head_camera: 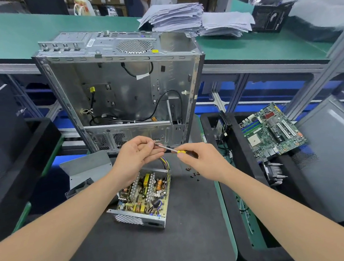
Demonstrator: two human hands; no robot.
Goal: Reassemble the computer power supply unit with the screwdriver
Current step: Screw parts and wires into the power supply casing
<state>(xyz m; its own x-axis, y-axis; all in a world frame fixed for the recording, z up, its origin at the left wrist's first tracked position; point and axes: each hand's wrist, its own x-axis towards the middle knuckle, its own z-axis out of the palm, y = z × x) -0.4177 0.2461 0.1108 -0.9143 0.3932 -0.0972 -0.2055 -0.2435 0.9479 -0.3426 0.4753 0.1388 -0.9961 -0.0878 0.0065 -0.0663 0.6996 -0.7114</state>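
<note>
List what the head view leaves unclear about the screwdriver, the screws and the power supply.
All in the head view:
- Tip of the screwdriver: covered by fingers of the left hand; any screw on it is unseen.
- Its handle: mostly inside the right hand.
- The loose screws on the mat: too small to count.
- Left side of the power supply unit: behind the left forearm.
</note>
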